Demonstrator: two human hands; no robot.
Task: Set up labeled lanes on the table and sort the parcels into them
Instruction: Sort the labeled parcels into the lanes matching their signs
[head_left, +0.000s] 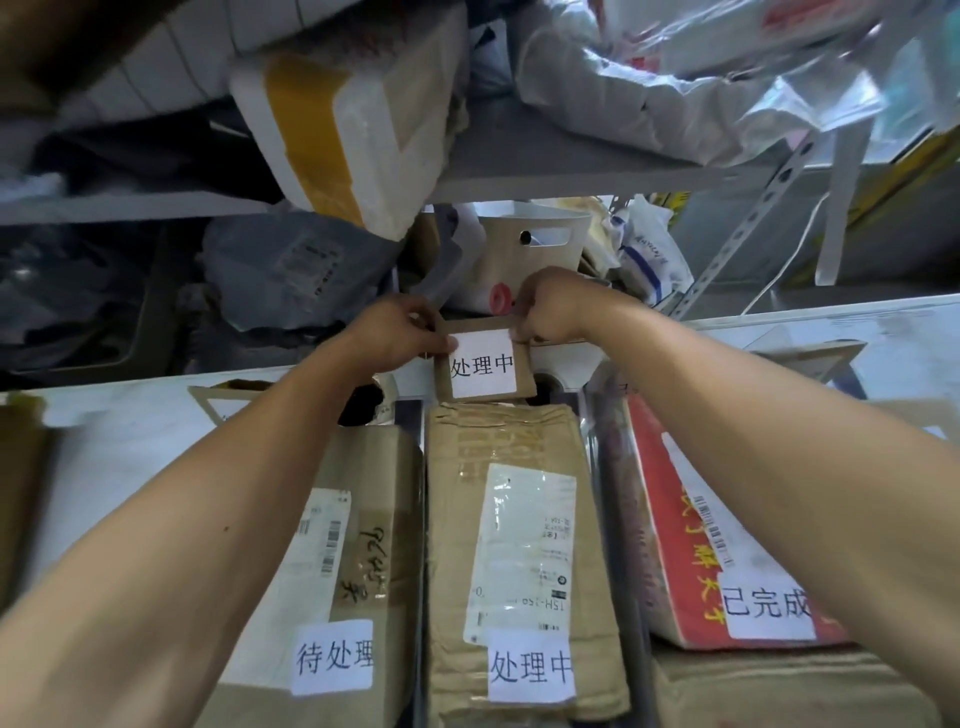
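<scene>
Both hands, left hand (400, 332) and right hand (553, 306), pinch the small parcel (485, 366) just past three labelled, sorted parcels (524, 545) — sorting looks nearly done.

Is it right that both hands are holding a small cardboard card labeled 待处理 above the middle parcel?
Not quite. In the head view, the left hand and right hand do hold the small cardboard card above the middle parcel, but its label reads 处理中, not 待处理.

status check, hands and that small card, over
Left hand and right hand pinch small labelled card by its top corners. Held behind middle parcel. Nothing in the way.
</scene>
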